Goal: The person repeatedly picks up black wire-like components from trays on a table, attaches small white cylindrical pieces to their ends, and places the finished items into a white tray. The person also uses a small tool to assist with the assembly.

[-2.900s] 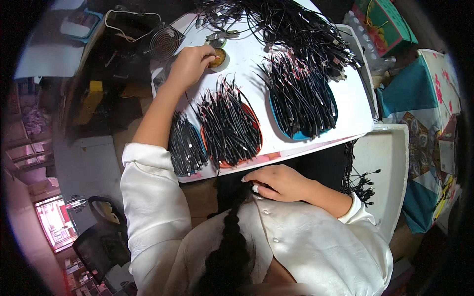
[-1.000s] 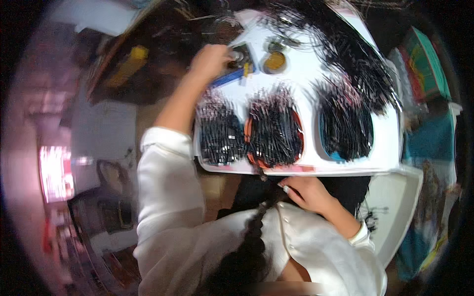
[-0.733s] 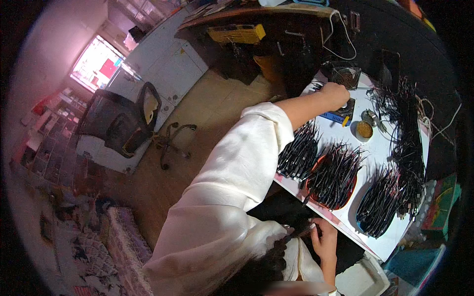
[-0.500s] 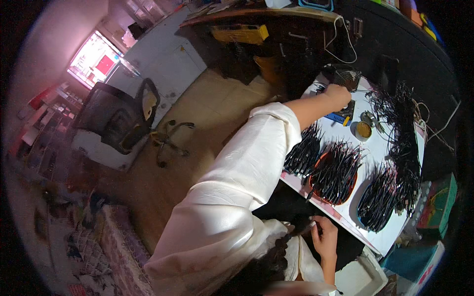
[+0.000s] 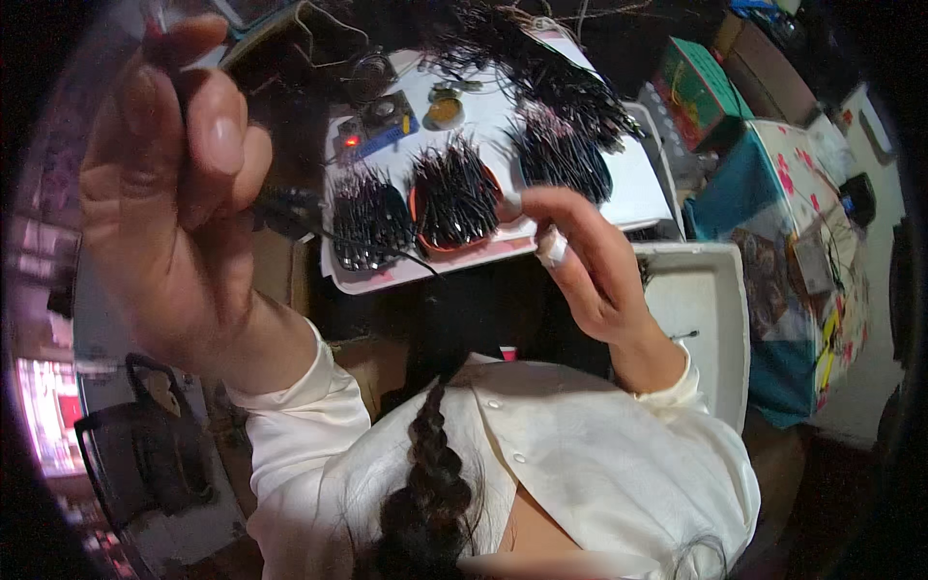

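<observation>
My left hand (image 5: pixel 193 184) is raised close at the upper left, with its fingers curled and pinched near the top edge. Whatever lies between those fingertips is blurred and cut off. In front of the table's near edge hovers my right hand (image 5: pixel 604 266), index finger and thumb apart, white wraps on both, and nothing visible between them. Its index fingertip is nearest an orange-red basket (image 5: pixel 422 235) of upright black cables (image 5: pixel 454 193). Left of that stands a dark container of black cables (image 5: pixel 367 217). A thin black wire (image 5: pixel 401 251) crosses in front of it.
On the white table (image 5: pixel 493 126) are a blue device (image 5: pixel 387 143), a small box with a red light (image 5: pixel 351 141), and a round tin of amber material (image 5: pixel 445 113). Another cable basket (image 5: pixel 570 164) and a long black cable bundle (image 5: pixel 551 72) are at right. A white bin (image 5: pixel 710 290) stands below.
My left hand has come back from the blue device on the table to high at the left, close to the view. My right hand has risen toward the orange-red basket. The view has turned right.
</observation>
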A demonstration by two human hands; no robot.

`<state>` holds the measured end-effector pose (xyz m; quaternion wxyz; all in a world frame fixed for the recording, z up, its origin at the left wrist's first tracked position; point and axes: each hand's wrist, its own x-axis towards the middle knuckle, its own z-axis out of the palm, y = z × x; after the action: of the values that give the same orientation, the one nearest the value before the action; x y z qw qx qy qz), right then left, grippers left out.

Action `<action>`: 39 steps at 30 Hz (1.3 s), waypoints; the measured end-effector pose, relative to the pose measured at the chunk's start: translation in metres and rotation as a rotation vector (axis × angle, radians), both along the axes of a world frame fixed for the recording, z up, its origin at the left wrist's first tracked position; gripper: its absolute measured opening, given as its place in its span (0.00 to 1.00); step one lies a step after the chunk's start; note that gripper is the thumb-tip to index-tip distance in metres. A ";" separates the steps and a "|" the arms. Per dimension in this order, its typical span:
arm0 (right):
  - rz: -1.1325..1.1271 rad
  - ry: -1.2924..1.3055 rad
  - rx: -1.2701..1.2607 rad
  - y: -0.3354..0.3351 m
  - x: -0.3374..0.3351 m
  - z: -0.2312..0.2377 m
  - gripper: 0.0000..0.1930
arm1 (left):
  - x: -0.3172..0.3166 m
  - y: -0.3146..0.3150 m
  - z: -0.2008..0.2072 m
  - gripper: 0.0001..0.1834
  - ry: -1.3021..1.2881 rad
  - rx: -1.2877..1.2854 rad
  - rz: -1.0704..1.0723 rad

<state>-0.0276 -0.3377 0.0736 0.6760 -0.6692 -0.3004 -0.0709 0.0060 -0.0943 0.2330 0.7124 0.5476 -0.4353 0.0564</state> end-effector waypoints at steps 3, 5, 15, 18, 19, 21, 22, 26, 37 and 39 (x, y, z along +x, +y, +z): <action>-0.091 -0.311 -0.070 0.001 -0.010 0.025 0.25 | -0.005 -0.044 -0.010 0.19 0.180 -0.050 -0.277; -0.203 -0.275 -0.090 0.000 -0.027 0.024 0.24 | -0.004 -0.088 -0.027 0.19 0.279 -0.088 -0.485; -0.562 0.320 -0.041 -0.180 -0.164 -0.025 0.16 | -0.016 -0.157 -0.132 0.19 0.619 0.078 -0.252; -0.639 0.648 -0.037 -0.213 -0.181 -0.100 0.15 | -0.015 -0.116 -0.186 0.13 0.816 0.294 -0.075; -0.632 0.643 -0.143 -0.221 -0.179 -0.134 0.16 | -0.017 -0.103 -0.205 0.11 0.838 0.295 -0.175; -0.658 0.835 -0.200 -0.225 -0.163 -0.206 0.17 | -0.029 -0.080 -0.243 0.09 0.934 0.368 -0.097; -0.670 0.932 -0.353 -0.227 -0.154 -0.237 0.17 | -0.034 -0.069 -0.261 0.08 0.994 0.429 -0.078; -0.658 0.943 -1.114 -0.204 -0.103 -0.297 0.20 | -0.049 -0.038 -0.308 0.08 1.055 0.629 -0.042; -0.481 -0.243 -0.814 -0.084 0.161 -0.051 0.07 | -0.043 -0.011 -0.354 0.08 0.648 0.707 0.387; -0.364 -0.377 -1.014 -0.044 0.225 -0.056 0.08 | -0.040 -0.010 -0.356 0.08 0.516 0.722 0.444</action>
<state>0.1979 -0.3815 0.0179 0.1819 -0.9267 -0.2919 -0.1513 -0.0339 -0.1042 -0.1225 0.5326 0.8350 -0.1093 -0.0849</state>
